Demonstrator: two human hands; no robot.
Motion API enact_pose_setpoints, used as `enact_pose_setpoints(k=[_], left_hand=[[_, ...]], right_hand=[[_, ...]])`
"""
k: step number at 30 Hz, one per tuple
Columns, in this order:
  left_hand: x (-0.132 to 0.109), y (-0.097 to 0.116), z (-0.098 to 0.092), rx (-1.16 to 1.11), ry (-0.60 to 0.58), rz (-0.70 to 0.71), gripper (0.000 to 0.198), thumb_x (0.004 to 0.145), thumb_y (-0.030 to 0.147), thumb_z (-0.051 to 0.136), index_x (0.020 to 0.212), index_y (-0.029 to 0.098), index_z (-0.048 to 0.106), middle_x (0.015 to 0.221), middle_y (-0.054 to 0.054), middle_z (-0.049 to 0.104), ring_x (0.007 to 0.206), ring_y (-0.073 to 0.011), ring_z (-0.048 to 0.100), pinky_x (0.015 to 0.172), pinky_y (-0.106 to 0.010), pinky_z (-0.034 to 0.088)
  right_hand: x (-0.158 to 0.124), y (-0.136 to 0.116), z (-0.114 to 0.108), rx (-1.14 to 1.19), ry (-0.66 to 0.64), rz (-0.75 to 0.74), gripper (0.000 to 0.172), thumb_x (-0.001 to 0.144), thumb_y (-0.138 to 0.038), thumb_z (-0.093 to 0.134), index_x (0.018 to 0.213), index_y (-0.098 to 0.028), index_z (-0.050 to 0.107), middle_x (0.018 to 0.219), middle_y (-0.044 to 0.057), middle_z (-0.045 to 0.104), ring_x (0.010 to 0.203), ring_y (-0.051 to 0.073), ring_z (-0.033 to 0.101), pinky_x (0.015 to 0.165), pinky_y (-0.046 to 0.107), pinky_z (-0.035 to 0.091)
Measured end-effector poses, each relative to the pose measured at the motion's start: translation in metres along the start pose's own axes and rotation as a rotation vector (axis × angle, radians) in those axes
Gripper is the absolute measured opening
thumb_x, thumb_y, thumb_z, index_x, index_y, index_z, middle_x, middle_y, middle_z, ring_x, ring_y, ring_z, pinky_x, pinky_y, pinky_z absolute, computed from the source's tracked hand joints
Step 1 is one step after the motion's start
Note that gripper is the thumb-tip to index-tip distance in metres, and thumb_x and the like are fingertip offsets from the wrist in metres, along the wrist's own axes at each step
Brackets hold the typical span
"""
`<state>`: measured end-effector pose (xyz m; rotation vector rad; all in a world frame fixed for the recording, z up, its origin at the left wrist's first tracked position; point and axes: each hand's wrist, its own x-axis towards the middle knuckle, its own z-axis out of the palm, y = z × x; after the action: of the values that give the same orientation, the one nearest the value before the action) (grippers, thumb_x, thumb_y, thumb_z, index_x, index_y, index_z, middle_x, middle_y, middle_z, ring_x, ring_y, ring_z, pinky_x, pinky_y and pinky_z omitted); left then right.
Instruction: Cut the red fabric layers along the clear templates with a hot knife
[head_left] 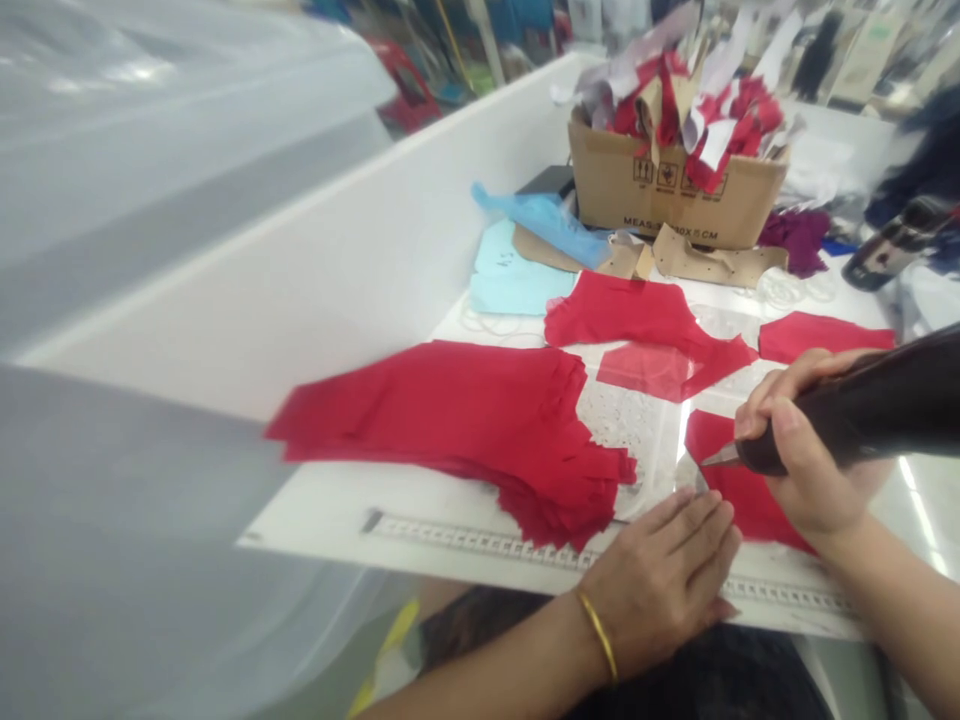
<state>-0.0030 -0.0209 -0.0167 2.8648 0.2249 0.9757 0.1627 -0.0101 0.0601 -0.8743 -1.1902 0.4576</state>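
Along the white table's (pixel 315 510) near edge, the left hand (pixel 664 570) lies flat, fingers together, by a red fabric piece (pixel 765 505). The right hand (pixel 814 455) grips a black handheld tool (pixel 892 400), its pointed metal tip at that piece's left edge.

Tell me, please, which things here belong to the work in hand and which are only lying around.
Likely in the work:
black pointed tool, held by the right hand
red piece at its tip, with the left hand nearby
red stack

Probably just lying around:
cardboard box with scraps
light-blue sheet
purple cloth
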Motion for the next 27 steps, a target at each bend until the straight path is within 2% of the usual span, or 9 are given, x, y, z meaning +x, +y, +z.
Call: enact_pose_setpoints(k=[4,9,14,17,21,27], left_hand=[[-0.001,0.000,-0.002,0.000,0.009,0.022,0.043,0.107,0.042,0.053,0.122,0.005,0.067,0.126,-0.018,0.071,0.127,-0.0280,0.064,0.117,-0.044,0.048],[-0.001,0.002,-0.009,-0.023,0.077,0.047,0.037,0.108,0.038,0.054,0.118,0.006,0.070,0.116,-0.013,0.076,0.117,-0.0225,0.068,0.115,-0.037,0.050],[0.001,0.001,-0.011,-0.013,0.067,0.064,0.036,0.109,0.036,0.052,0.114,0.007,0.072,0.114,-0.012,0.076,0.115,-0.0213,0.069,0.111,-0.036,0.052],[0.001,0.001,-0.011,-0.017,0.075,0.056,0.036,0.109,0.035,0.050,0.113,0.007,0.072,0.113,-0.011,0.077,0.114,-0.0210,0.069,0.111,-0.035,0.053],[0.002,0.001,-0.011,-0.004,0.062,0.061,0.035,0.109,0.035,0.052,0.113,0.007,0.072,0.112,-0.012,0.077,0.113,-0.0216,0.069,0.109,-0.035,0.054],[0.004,0.001,-0.016,-0.034,0.064,0.035,0.032,0.109,0.032,0.051,0.114,0.007,0.071,0.110,-0.012,0.077,0.113,-0.0200,0.070,0.111,-0.034,0.053]], right_hand=[[-0.001,-0.005,-0.005,-0.021,-0.037,-0.013,0.029,0.093,-0.011,0.062,0.114,-0.028,0.052,0.076,-0.007,0.062,0.059,0.012,0.062,0.057,0.028,0.057],[-0.005,-0.022,-0.019,-0.101,-0.116,0.096,0.019,0.097,-0.026,0.066,0.113,-0.029,0.056,0.072,-0.005,0.060,0.058,0.013,0.058,0.058,0.029,0.054],[-0.011,-0.033,-0.025,-0.057,-0.146,0.135,0.016,0.098,-0.024,0.065,0.108,-0.030,0.055,0.071,-0.004,0.059,0.059,0.013,0.056,0.057,0.027,0.052],[-0.017,-0.034,-0.025,-0.060,-0.161,0.159,0.015,0.099,-0.020,0.062,0.106,-0.030,0.053,0.074,-0.004,0.058,0.062,0.013,0.058,0.060,0.027,0.052],[-0.023,-0.030,-0.025,-0.058,-0.120,0.157,0.022,0.099,-0.019,0.061,0.110,-0.032,0.048,0.080,-0.005,0.057,0.062,0.013,0.058,0.060,0.029,0.052],[-0.016,-0.026,-0.028,-0.088,-0.128,0.094,0.019,0.099,-0.024,0.064,0.111,-0.033,0.053,0.071,-0.004,0.059,0.058,0.016,0.058,0.055,0.030,0.051]])
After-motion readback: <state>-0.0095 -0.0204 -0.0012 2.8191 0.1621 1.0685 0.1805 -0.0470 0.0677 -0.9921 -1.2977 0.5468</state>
